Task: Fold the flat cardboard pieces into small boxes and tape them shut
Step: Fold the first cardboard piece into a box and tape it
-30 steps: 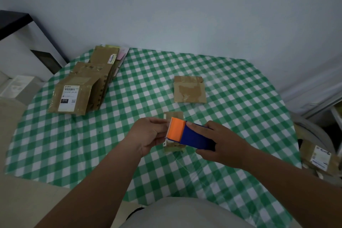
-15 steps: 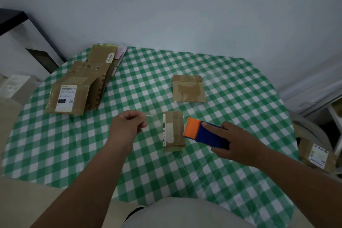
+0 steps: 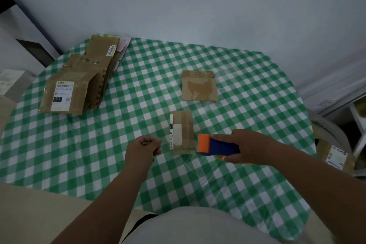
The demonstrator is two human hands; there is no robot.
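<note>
A small folded cardboard box (image 3: pixel 183 131) with a white label lies on the green checked table (image 3: pixel 138 105), just beyond my hands. My right hand (image 3: pixel 245 147) grips a blue and orange tape dispenser (image 3: pixel 214 145) to the right of that box. My left hand (image 3: pixel 143 147) is to the box's left, fingers curled and pinching the end of a clear tape strip stretched toward the dispenser; the strip is barely visible. A second taped cardboard box (image 3: pixel 199 86) lies flat farther back.
A stack of flat cardboard pieces (image 3: pixel 79 83) with shipping labels sits at the table's far left. Another labelled package (image 3: pixel 335 157) rests off the table at the right, by a round stool. A wall runs behind the table.
My hands have drawn apart: the left one pulled tape leftward off the dispenser, and the right one carried the dispenser from above the small box to its right side.
</note>
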